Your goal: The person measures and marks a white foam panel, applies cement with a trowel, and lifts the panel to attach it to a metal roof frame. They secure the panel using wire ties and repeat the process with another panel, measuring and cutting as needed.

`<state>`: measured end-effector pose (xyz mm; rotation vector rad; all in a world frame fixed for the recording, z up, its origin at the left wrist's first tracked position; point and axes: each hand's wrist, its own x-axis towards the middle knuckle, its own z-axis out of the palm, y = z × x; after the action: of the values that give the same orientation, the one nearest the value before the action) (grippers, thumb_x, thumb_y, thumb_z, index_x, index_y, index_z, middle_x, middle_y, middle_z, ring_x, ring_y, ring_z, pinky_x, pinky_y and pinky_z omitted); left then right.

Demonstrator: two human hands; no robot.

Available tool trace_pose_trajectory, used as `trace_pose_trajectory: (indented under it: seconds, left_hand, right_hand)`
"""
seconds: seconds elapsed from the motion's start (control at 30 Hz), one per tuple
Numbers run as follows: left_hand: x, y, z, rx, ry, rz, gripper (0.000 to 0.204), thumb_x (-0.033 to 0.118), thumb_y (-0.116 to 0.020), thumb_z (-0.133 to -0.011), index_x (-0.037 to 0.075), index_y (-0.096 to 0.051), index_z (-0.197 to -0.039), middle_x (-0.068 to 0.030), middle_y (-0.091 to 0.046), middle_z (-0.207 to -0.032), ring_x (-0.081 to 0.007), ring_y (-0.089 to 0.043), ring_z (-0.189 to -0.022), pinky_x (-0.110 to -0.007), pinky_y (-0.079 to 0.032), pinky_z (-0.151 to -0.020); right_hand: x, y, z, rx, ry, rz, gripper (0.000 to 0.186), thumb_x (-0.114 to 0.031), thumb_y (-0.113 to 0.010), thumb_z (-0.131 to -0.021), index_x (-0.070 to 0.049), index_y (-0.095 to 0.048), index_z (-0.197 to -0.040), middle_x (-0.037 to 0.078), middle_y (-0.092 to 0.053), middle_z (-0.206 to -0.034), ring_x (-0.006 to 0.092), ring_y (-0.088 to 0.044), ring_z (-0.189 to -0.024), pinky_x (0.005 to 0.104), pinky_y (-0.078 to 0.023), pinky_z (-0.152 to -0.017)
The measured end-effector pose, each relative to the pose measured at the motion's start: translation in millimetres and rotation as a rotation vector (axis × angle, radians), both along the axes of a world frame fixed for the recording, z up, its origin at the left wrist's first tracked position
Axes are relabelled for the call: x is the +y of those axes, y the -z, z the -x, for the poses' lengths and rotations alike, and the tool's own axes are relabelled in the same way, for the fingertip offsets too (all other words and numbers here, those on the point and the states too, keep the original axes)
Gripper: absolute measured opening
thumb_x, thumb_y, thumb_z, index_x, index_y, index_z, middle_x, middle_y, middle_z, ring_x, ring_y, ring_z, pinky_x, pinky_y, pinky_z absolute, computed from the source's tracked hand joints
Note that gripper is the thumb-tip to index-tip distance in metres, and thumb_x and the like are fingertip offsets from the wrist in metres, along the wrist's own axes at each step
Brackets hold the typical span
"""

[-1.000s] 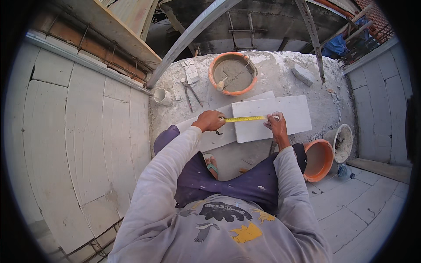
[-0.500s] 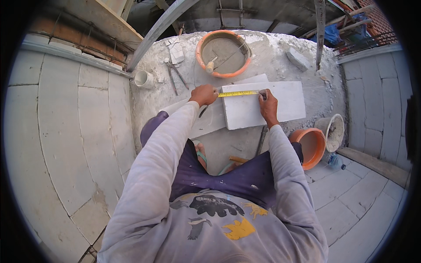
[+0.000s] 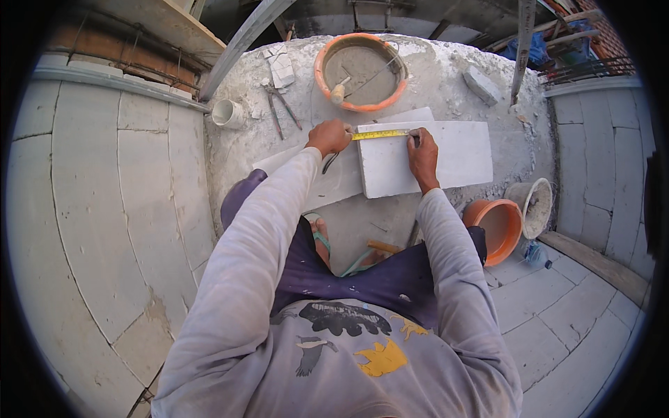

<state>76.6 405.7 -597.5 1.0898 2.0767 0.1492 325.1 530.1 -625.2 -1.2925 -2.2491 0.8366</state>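
A yellow tape measure (image 3: 380, 134) is stretched between my hands along the far edge of a white block (image 3: 435, 159). My left hand (image 3: 329, 137), just beyond the block's left end, is closed around the tape measure's body, mostly hidden; a dark strap (image 3: 329, 164) hangs below it. My right hand (image 3: 424, 159) rests over the block, its thumb and fingers pinching the other end of the blade. Whether those fingers hold anything else is too small to tell. Another pale slab (image 3: 327, 187) lies under the block and sticks out to the left.
Beyond the block stands an orange tub (image 3: 401, 90) of wet mortar with a trowel (image 3: 339, 92) in it. Pincers (image 3: 283, 111), a white cup (image 3: 227, 114) and broken block pieces (image 3: 280, 68) lie at left. An orange bucket (image 3: 517, 230) and a whitish bucket (image 3: 546, 209) lean at right.
The blade stays stretched between both hands, with its right end slightly farther from me on the block. The whole view has shifted a little.
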Motion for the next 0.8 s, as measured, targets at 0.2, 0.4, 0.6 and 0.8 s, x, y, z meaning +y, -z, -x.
trace_pose_trajectory:
  seconds: [0.2, 0.4, 0.6, 0.8]
  left_hand:
    - [3, 6, 3, -0.013, 0.008, -0.023, 0.031, 0.036, -0.061, -0.093, 0.027, -0.077, -0.118, -0.0122, -0.074, -0.117, -0.0353, -0.069, -0.109, -0.047, -0.053, -0.094]
    - [11, 9, 0, -0.017, -0.025, -0.025, 0.031, 0.034, -0.061, -0.091, 0.024, -0.077, -0.115, -0.0121, -0.075, -0.115, -0.0348, -0.07, -0.107, -0.046, -0.054, -0.094]
    - [16, 20, 1, -0.036, -0.061, -0.053, 0.029, 0.031, -0.062, -0.088, 0.02, -0.079, -0.108, -0.0122, -0.076, -0.105, -0.0342, -0.071, -0.101, -0.044, -0.054, -0.091]
    - [16, 25, 5, -0.063, -0.028, -0.09, 0.029, 0.03, -0.063, -0.087, 0.017, -0.08, -0.107, -0.0134, -0.077, -0.103, -0.0337, -0.072, -0.098, -0.043, -0.054, -0.09]
  right_hand:
    - [2, 1, 1, 0.019, 0.006, 0.003, 0.014, -0.006, -0.068, -0.089, -0.002, -0.062, -0.102, 0.019, -0.067, -0.098, 0.0395, -0.064, -0.097, 0.0473, -0.05, -0.086]
    - [5, -2, 2, 0.061, 0.026, -0.011, 0.011, -0.003, -0.066, -0.089, -0.001, -0.061, -0.099, 0.021, -0.066, -0.096, 0.0427, -0.065, -0.092, 0.048, -0.051, -0.081]
    - [6, 1, 2, 0.063, 0.054, -0.029, 0.012, -0.003, -0.066, -0.089, 0.0, -0.061, -0.1, 0.021, -0.065, -0.096, 0.0425, -0.065, -0.09, 0.0482, -0.051, -0.079]
    - [6, 7, 2, 0.063, 0.088, -0.027, 0.011, -0.004, -0.065, -0.091, -0.001, -0.061, -0.101, 0.021, -0.064, -0.096, 0.0417, -0.064, -0.09, 0.0484, -0.05, -0.078]
